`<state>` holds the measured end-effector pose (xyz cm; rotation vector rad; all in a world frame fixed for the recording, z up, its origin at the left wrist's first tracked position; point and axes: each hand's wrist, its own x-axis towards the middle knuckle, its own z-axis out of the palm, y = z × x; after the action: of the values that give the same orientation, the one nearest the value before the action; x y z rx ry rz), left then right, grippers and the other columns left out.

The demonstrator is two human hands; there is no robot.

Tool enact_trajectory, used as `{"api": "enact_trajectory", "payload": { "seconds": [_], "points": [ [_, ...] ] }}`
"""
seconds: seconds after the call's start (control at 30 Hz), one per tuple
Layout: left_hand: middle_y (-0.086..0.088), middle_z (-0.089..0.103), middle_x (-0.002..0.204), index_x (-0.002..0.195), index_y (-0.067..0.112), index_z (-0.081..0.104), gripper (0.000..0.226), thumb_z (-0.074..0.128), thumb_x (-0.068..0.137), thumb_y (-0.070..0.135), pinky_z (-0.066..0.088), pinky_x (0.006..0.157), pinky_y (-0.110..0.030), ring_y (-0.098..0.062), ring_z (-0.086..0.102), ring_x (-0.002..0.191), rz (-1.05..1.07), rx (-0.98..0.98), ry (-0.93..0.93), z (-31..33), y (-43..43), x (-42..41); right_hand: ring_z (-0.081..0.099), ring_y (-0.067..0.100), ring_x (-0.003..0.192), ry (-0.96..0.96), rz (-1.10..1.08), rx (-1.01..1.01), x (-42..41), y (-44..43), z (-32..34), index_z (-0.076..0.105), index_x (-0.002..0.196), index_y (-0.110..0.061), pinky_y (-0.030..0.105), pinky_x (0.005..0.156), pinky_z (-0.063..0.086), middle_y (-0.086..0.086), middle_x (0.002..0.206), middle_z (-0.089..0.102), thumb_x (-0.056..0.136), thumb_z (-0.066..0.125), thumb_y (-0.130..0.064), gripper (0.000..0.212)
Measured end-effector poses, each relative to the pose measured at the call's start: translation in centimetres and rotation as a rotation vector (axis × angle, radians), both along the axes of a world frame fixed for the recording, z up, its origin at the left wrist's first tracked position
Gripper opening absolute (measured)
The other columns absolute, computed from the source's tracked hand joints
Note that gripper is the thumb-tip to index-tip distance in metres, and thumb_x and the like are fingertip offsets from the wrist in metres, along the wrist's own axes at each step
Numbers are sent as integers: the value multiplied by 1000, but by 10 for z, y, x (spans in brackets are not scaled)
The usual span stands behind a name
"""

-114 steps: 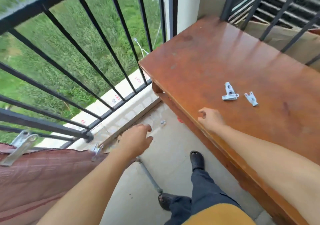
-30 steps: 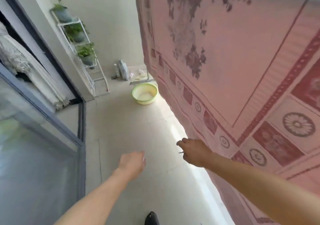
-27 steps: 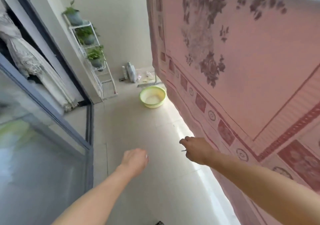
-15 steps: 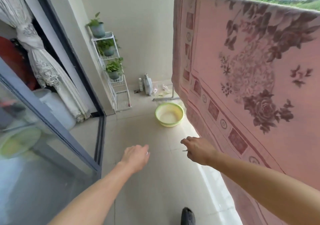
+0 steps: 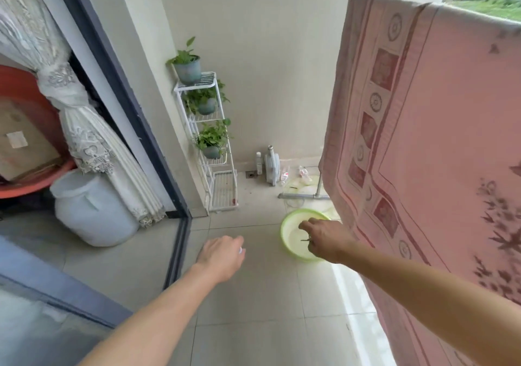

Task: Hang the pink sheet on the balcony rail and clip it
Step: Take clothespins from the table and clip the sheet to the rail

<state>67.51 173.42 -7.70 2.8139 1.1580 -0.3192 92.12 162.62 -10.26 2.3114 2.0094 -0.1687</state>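
Both hands forward: left hand [image 5: 222, 255] loosely curled, right hand [image 5: 324, 238] perhaps pinching a clip.

No writing could be read anywhere. At nine o'clock a cardboard box [image 5: 21, 151] carried a pale label [image 5: 16, 139], its print too small to make out; near twelve o'clock, the bottles [image 5: 270, 165] on the floor showed no legible brand.
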Motion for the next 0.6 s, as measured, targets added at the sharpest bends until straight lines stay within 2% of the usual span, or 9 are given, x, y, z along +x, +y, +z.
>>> {"api": "enact_trajectory", "payload": {
  "seconds": [0.2, 0.3, 0.4, 0.5, 0.6],
  "points": [
    [-10, 66, 104, 105, 14, 54, 28, 35, 101, 34, 37, 69, -36, -33, 62, 95, 0, -21, -8, -11, 128, 50, 59, 31, 104, 41, -15, 29, 50, 131, -9, 45, 134, -18, 36, 70, 42, 5, 123, 57, 89, 48, -19, 46],
    [-10, 65, 106, 108, 13, 56, 31, 35, 101, 34, 41, 74, -37, -32, 61, 98, -45, -32, -8, -14, 205, 79, 59, 30, 107, 32, -48, 40, 78, 199, -18, 44, 136, -19, 36, 70, 42, 4, 126, 57, 92, 47, -24, 44],
    [-10, 66, 104, 109, 13, 56, 31, 34, 101, 33, 47, 78, -37, -32, 63, 95, -99, -47, -15, -12, 293, 111, 59, 28, 106, 1, -125, 48, 105, 267, -16, 44, 134, -20, 33, 64, 34, 4, 124, 56, 94, 44, -25, 40],
    [-9, 67, 103, 108, 15, 57, 30, 34, 100, 31, 49, 79, -38, -31, 63, 93, -148, -57, -26, 0, 374, 146, 60, 28, 107, -9, -214, 46, 136, 326, -5, 45, 134, -20, 34, 71, 43, 4, 124, 57, 93, 43, -23, 41],
    [-10, 67, 103, 107, 15, 58, 30, 32, 99, 28, 47, 76, -37, -31, 63, 95, -222, -30, -35, 12, 440, 189, 60, 28, 107, 16, -322, 63, 164, 368, 6, 46, 134, -22, 34, 73, 46, 3, 123, 58, 92, 45, -23, 42]
  ]
}}
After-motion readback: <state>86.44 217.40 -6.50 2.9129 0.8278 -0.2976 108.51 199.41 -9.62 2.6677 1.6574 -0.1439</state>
